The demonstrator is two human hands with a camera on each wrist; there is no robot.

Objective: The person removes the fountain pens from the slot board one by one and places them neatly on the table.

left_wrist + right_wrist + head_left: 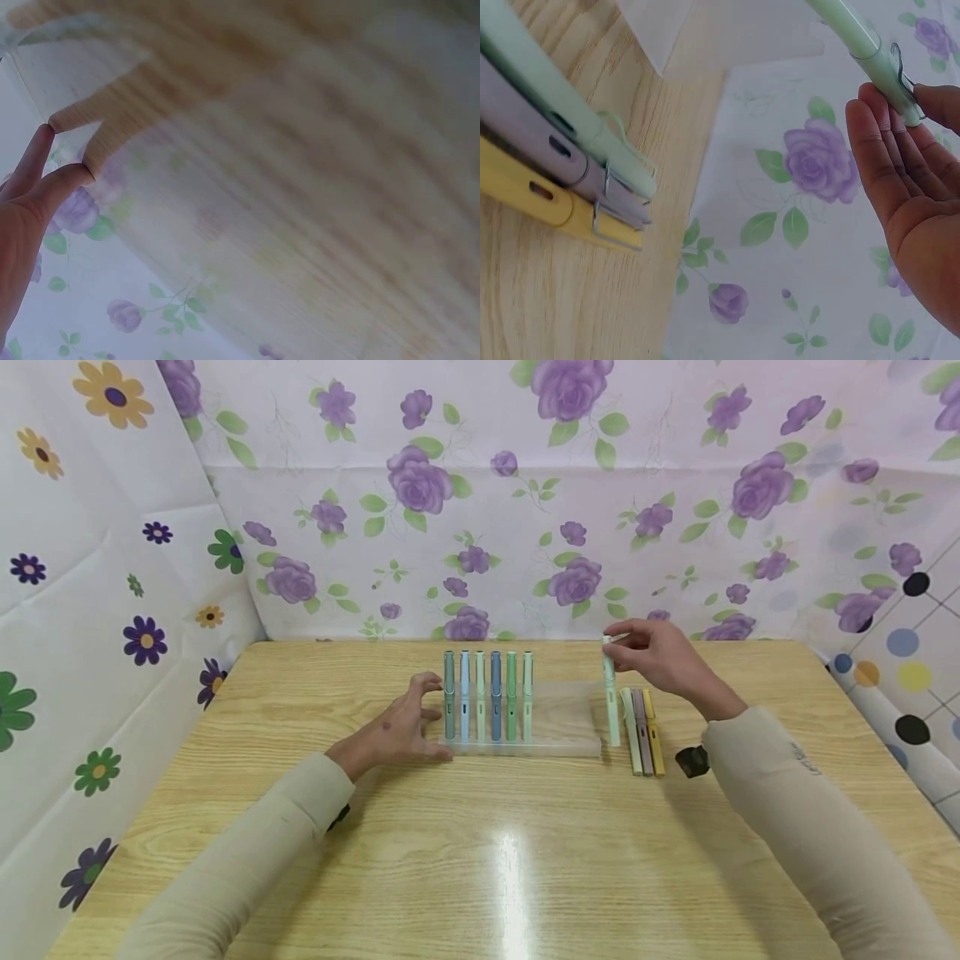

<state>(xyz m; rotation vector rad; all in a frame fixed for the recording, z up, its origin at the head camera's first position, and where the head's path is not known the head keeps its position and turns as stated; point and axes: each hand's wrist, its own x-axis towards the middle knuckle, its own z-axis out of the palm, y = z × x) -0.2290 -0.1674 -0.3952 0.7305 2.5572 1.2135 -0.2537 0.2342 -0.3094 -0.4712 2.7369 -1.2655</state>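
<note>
My right hand (658, 653) pinches a pale mint-green pen (611, 714) by its clip end, tilted slightly and hanging at the right end of a clear pen stand (562, 748). In the right wrist view, thumb and fingertips meet at the clip of this mint pen (862, 45). Several capped pens (496, 693) in blues and greens stand side by side in the stand's left part, clips up. With fingers spread, my left hand (408, 722) touches the stand's left end, thumb at the front corner. In the left wrist view, fingertips (82, 174) touch a glossy, reflecting surface.
Right of the stand, a pale green pen (632, 731), a mauve pen (643, 735) and a yellow pen (655, 735) lie together on the wooden table (420, 860). Flower-printed sheets (480, 527) hang behind and at the left. The stand's right part holds no pens.
</note>
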